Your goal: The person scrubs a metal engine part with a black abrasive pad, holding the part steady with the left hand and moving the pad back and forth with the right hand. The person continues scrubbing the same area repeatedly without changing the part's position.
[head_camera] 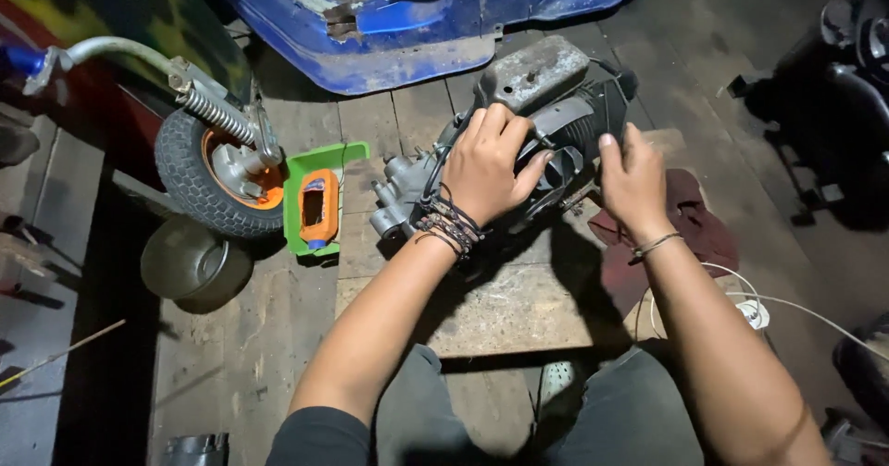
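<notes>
Engine [546, 105]: a dirty grey motor block sits in the middle of the frame, a bit above center, on a flat wooden board [519, 309].
Left hand [486, 165]: it lies on top of the engine with the fingers curled down over the dark round part. Many dark string bands sit on the wrist.
Right hand [632, 179]: it rests on the right side of the engine, fingers bent over the edge. I cannot tell how tight the grip is. One thin band is on the wrist.
Hard to see: the hands cover the middle of the engine. The right side and the far left of the frame are very dark. Black shapes at the upper right are too dim to tell.
Cut off: a blue scooter body [407, 22] runs off the top of the frame. The person's knees run off the bottom.
Floor: old grey wood planks [250, 355], dusty and scratched. A dark red rag [694, 230] lies right of the board.
Wheel [218, 174]: a small black tyre with an orange rim and a spring stands at the left.
Containers: a green tray [319, 198] beside the wheel holds an orange box-like thing. A dark round metal bowl [194, 267] sits below the wheel; what is inside does not show.
Cable [769, 304]: a white wire lies at the lower right.
</notes>
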